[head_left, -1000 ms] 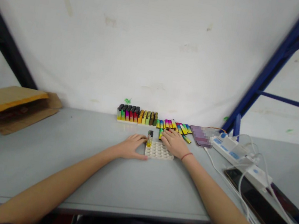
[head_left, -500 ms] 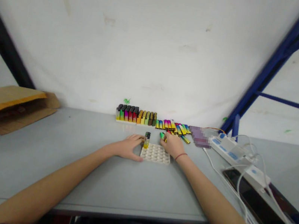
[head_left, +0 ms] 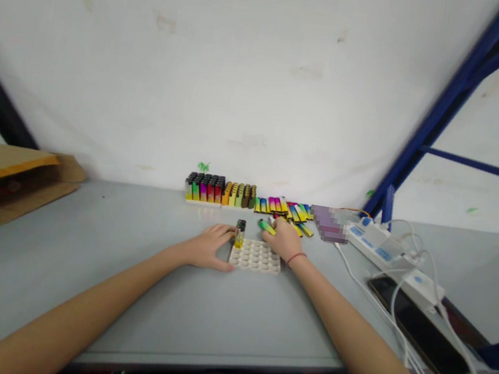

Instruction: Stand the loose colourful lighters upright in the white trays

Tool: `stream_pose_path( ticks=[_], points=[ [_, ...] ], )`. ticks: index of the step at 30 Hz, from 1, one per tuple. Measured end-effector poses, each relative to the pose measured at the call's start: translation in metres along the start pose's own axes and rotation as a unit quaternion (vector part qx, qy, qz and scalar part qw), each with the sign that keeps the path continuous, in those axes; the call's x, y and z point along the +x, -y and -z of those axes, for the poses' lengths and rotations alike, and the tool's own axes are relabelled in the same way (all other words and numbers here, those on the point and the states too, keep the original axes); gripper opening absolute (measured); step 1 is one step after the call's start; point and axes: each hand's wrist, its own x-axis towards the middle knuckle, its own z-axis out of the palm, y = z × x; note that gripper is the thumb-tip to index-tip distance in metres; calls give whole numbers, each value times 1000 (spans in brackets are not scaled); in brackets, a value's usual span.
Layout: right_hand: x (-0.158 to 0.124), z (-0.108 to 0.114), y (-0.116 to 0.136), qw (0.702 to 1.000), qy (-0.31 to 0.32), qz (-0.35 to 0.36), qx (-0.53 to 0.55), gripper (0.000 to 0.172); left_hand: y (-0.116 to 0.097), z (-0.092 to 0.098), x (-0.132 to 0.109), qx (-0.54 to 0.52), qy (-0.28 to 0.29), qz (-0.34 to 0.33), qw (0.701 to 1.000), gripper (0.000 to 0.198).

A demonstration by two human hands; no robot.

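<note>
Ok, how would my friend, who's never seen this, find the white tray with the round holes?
Start with the long grey table against the white wall. Near its middle, look between the person's left hand and right hand. Unlike the packed rows of lighters by the wall, the white tray shows its holes plainly, with only a black-topped lighter or two at its far-left corner.

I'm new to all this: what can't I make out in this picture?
All in the head view:
- Whether the right hand grips or only touches the green-and-yellow piece: the hand itself hides the contact.
- The rest of the brown envelope: the left edge cuts it off, and shadow obscures its inside.
- The purple object's details: pixelated.
- Print on the power strip: too small.
</note>
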Motion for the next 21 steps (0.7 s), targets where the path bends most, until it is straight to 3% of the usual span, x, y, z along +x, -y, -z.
stream_pose_path(
  ticks=[6,12,16,21],
  points=[
    [0,-4,-3,995,-54,20,86,19,-3,2,0,0,8,14,1000,77],
    [0,-6,-7,972,-99,43,207,2,-5,3,0,5,16,23,1000,77],
    [-2,-5,-5,944,-128,20,303,8,-6,3,0,8,17,28,999,77],
    [-6,-4,-1,935,-110,85,326,28,-5,3,0,7,14,25,1000,77]
  ],
)
